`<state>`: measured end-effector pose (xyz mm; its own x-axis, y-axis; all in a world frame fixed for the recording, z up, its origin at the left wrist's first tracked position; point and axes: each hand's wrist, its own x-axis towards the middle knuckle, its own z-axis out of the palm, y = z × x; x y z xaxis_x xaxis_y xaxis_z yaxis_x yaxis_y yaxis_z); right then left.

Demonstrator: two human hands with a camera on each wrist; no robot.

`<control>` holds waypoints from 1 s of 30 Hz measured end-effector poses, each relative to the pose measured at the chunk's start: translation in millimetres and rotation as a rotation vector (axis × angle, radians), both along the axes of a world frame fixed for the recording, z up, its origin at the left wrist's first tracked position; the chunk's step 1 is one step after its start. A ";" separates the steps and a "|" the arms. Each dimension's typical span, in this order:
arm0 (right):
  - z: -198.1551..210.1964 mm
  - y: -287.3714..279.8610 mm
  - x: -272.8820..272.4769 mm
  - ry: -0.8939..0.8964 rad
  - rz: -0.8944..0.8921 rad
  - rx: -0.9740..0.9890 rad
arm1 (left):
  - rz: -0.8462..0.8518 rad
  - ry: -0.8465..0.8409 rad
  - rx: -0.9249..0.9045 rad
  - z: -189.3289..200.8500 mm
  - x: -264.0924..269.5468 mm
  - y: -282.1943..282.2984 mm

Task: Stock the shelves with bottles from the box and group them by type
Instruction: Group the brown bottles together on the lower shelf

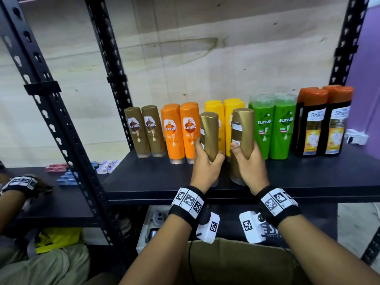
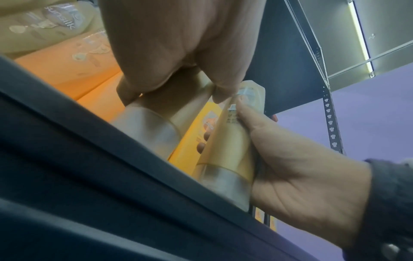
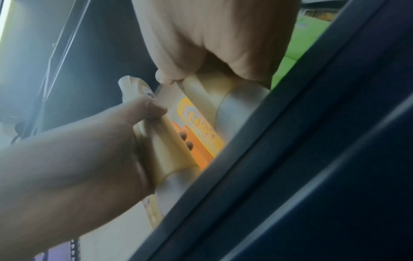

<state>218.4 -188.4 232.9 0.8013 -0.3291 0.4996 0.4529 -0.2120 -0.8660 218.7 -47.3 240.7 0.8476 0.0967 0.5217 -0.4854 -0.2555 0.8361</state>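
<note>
Upright, one gold bottle (image 1: pixel 209 136) in left fingers' (image 1: pixel 221 155) curl, another (image 1: pixel 241 138) in right fingers' (image 1: pixel 234 146), before "sunsilk"-labelled rows (image 1: pixel 265 128).

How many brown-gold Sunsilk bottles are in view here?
4: two brown bottles stand at the row's left end on the shelf, one in the left hand, one in the right hand. Others may hide behind.

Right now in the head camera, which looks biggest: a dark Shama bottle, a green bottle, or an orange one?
1. Dark bottle with orange cap, tallest and widest.
2. Green bottle.
3. Orange bottle, smallest.
All stand in one row at the back of the shelf, so nearness hardly skews this.
</note>
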 end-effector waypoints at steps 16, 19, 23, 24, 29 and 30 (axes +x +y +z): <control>12.0 103.2 1.4 -0.090 0.200 0.002 | 0.288 0.008 -0.138 7.5 -11.0 145.1; 9.9 124.5 0.7 -0.109 0.240 0.021 | 0.331 -0.008 -0.124 12.8 -19.5 169.3; 7.8 149.9 -0.8 -0.080 0.272 0.013 | 0.361 -0.027 -0.129 15.0 -28.0 197.7; 6.5 156.0 -1.1 -0.067 0.283 0.014 | 0.370 -0.032 -0.123 13.8 -29.4 204.0; 2.6 184.8 -6.2 -0.063 0.372 0.062 | 0.415 -0.019 -0.123 3.5 -32.3 225.6; 2.2 190.7 -7.8 -0.063 0.385 0.066 | 0.422 -0.016 -0.128 1.8 -32.6 228.7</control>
<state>210.6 2.3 235.1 0.8410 -0.0431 0.5394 0.5409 0.0385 -0.8402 186.1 181.4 242.5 0.7119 0.4972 0.4959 -0.3739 -0.3295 0.8670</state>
